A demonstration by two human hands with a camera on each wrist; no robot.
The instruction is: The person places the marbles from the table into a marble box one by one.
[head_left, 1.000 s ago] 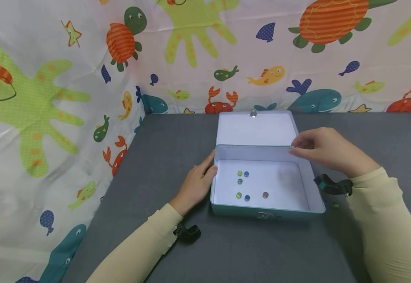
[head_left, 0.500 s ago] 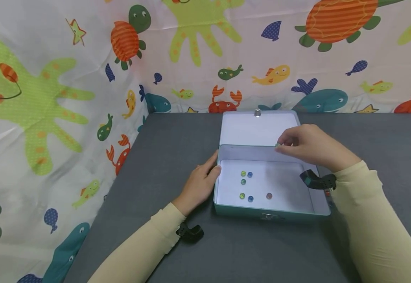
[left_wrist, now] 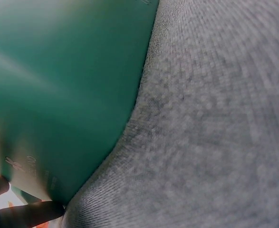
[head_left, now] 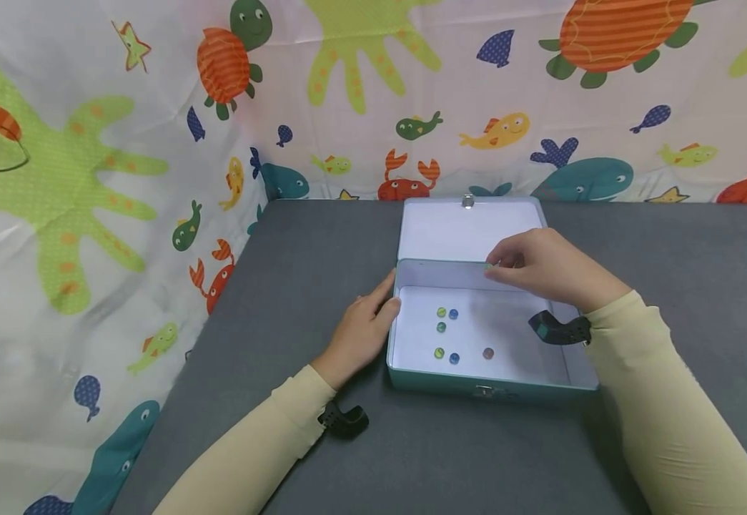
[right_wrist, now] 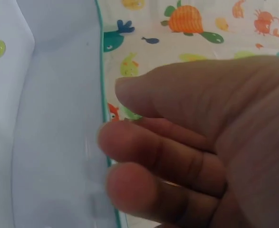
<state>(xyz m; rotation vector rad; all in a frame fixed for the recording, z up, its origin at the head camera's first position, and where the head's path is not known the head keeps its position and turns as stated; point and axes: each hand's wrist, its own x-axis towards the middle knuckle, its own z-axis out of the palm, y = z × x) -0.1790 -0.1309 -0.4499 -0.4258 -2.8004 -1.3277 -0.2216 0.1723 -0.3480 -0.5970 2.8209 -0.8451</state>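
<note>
On the worktop (head_left: 476, 458), the open box (head_left: 427, 378) held five marbles (head_left: 441, 327) at left and a reddish marble (head_left: 488, 353) centrally. The right grip (head_left: 543, 268) pinched a greenish marble (head_left: 489, 266) at the box's far side; the left grip (head_left: 362, 325), straight-fingered, touched its left side.

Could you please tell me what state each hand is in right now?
Left hand: open, resting against the box.
Right hand: closed, pinching what looks like a small greenish marble.

Green box (head_left: 437, 381), white inside | marbles (head_left: 441, 312) in yellow-green, green, blue and reddish brown | grey worktop (head_left: 322, 250) | pale yellow sleeves (head_left: 650, 393) | black wrist cameras (head_left: 349, 423) | white backdrop (head_left: 174, 25) printed with orange-striped turtles (head_left: 224, 66), polka-dot blue fish (head_left: 656, 117) and teal whales (head_left: 595, 179)
</note>
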